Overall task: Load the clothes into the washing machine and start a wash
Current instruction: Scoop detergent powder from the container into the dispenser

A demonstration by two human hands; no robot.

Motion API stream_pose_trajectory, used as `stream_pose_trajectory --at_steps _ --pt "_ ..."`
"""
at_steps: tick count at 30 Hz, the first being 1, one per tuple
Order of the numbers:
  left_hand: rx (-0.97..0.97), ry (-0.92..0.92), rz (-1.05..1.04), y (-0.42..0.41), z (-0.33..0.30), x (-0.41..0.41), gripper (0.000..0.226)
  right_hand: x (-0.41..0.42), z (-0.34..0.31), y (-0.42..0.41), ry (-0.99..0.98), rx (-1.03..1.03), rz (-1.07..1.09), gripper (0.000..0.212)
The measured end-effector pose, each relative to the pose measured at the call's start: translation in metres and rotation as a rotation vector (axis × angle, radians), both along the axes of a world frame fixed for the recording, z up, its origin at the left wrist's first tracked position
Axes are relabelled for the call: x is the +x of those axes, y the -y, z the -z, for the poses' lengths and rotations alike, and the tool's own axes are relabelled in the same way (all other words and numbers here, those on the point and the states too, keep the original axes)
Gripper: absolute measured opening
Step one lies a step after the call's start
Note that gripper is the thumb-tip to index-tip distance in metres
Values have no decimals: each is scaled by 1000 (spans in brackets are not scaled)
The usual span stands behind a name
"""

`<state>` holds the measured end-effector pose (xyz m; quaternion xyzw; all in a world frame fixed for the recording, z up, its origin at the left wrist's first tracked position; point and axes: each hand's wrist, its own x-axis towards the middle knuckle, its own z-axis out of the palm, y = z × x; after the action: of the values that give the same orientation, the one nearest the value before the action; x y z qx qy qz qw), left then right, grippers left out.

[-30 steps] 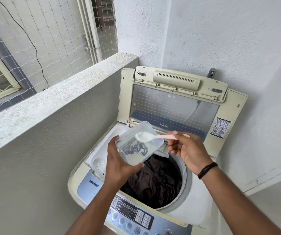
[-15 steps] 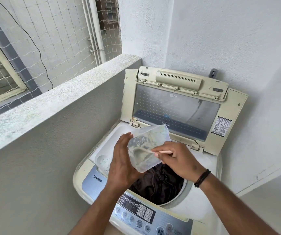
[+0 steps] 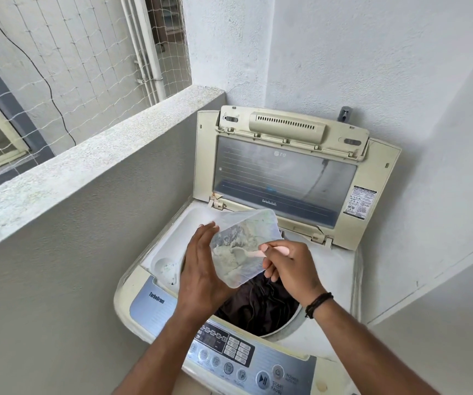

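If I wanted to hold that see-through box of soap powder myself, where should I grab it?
Probably by its long left side, coming from the left, as the left hand does. The clear plastic box is tilted over the drum, and the right hand works the pink spoon in from the right, so that side should stay free.

Home utility balcony. Top-loading washing machine (image 3: pixel 258 280) wedged in corner of white plastered walls (image 3: pixel 358 52); speckled parapet ledge (image 3: pixel 92 161) upper left, safety netting (image 3: pixel 72 52) beyond, neighbouring building's window and drainpipe (image 3: pixel 149 52) outside.
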<state>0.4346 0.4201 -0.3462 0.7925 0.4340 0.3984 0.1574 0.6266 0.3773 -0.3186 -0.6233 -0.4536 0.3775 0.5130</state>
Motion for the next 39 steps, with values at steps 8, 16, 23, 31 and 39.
stream_pose_trajectory --at_steps 8,16,23,31,39 --pt "51 -50 -15 -2 -1 3 110 1 1 -2 66 -5 19 17" --pt "-22 -37 -33 0 2 -3 112 2 8 1 -176 -38 93 18" --pt "-321 227 -99 0 12 -4 121 7 8 2 -472 -87 160 21" --pt "-431 437 -161 -12 12 -6 117 23 -15 -5 -754 19 100 28" --pt "-463 420 -184 -15 12 -3 121 26 -17 -8 -758 35 103 25"
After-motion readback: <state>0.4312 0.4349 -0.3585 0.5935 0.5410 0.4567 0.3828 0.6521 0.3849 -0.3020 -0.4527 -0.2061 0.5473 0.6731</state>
